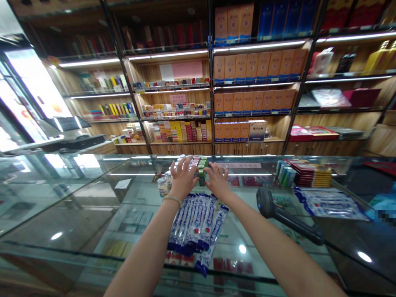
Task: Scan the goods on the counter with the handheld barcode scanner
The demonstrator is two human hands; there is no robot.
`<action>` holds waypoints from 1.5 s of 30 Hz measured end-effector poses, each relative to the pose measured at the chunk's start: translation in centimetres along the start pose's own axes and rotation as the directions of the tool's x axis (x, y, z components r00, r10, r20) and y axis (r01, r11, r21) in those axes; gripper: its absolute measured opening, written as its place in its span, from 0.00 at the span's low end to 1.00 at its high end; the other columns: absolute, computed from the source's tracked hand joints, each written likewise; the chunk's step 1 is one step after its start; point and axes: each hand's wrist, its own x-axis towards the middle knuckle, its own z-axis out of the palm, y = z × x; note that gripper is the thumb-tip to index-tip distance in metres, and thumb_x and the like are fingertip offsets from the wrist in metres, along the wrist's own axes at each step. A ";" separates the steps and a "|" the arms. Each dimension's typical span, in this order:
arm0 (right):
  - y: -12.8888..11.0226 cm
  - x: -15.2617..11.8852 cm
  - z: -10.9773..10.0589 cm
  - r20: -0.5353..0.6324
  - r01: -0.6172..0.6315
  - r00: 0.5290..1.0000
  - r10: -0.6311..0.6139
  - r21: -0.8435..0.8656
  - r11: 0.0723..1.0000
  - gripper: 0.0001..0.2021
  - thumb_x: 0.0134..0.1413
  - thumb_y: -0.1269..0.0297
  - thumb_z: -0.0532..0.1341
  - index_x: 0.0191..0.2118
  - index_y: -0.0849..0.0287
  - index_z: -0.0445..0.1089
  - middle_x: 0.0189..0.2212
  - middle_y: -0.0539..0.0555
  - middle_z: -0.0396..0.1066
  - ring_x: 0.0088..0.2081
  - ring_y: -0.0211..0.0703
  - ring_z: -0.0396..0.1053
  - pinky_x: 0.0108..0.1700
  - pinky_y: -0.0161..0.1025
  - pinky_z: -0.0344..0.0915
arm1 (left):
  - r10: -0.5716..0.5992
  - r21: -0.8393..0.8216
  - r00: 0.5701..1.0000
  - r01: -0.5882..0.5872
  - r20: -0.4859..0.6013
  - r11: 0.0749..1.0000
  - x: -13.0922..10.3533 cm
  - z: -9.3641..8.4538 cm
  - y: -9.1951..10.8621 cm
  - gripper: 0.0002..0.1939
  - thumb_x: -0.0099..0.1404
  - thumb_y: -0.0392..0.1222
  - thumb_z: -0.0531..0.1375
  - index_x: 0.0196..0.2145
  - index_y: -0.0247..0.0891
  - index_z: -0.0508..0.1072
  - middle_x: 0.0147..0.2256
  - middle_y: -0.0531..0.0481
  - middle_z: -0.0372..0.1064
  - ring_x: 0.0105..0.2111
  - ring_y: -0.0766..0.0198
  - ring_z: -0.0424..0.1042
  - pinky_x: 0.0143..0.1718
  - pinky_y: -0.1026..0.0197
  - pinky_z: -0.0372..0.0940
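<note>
On the glass counter, small green packs stand in a row between my two hands. My left hand, with a band at the wrist, is spread over the left side of the row, partly covering pink-and-white packs. From the other side, my right hand reaches the green packs with fingers apart; contact is hard to make out. White-lidded jars stand left of my left hand. Below both hands lies a fan of blue-and-white long packets, one packet set slightly apart at its right.
A handheld barcode scanner lies right of my right forearm, its cable running right. Further right are more blue-and-white packets and stacked red and yellow boxes. Shelves of boxed goods line the back wall. A monitor stands left.
</note>
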 end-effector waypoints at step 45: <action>1.0 0.1 -2.0 0.055 -0.084 0.994 0.090 -0.098 0.992 0.33 0.67 0.50 0.57 0.73 0.42 0.48 0.75 0.59 0.38 0.75 0.62 0.34 0.69 0.69 0.34 | -0.081 0.039 0.994 0.085 -0.078 0.996 0.6 0.6 0.3 0.26 0.73 0.52 0.53 0.66 0.49 0.65 0.71 0.40 0.52 0.71 0.43 0.47 0.68 0.30 0.27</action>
